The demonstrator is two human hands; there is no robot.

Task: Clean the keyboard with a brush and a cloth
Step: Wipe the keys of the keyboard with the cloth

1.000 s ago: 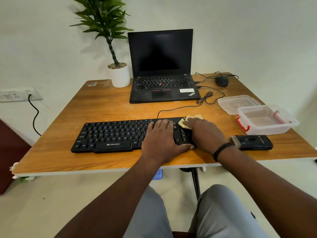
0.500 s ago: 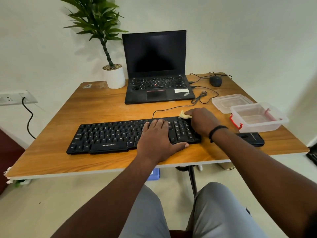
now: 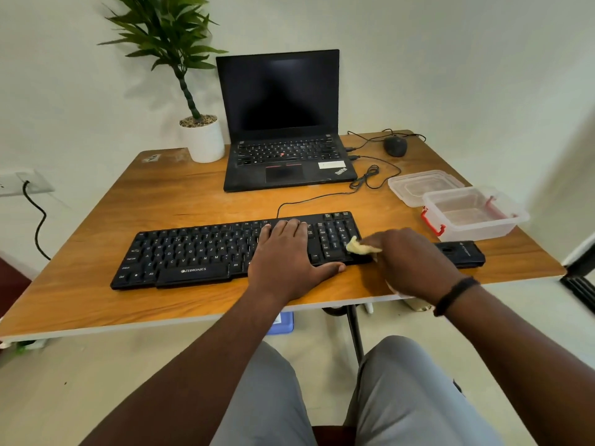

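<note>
A: What sort of room is it?

B: Plain pale wall [image 3: 450, 59] behind, a pale floor [image 3: 96, 381] below. A wall socket [image 3: 19, 183] sits at the left with a black cable [image 3: 37, 220] hanging from it. The wooden tabletop [image 3: 161, 201] has a light edge and a worn patch near its far left corner.

A: What stands on it?

B: At the back, a potted plant [image 3: 201, 136] in a white pot, just beside an open laptop [image 3: 283, 123] with a dark screen. A black mouse [image 3: 395, 145] lies to the right of it, wires looping nearby. On the right, a clear plastic box [image 3: 473, 214] with red clips, its lid [image 3: 421, 185] just behind it, and a black brush [image 3: 463, 252] lying in front.

A: And the keyboard?

B: The black keyboard [image 3: 199, 252] lies across the near middle. The left hand [image 3: 286, 255] rests flat on its right half, fingers straight and together. The right hand [image 3: 415, 265] has its fingers curled round a yellowish cloth [image 3: 359, 247], pressing it at the keyboard's right end by the number keys. A dark band circles that wrist.
</note>
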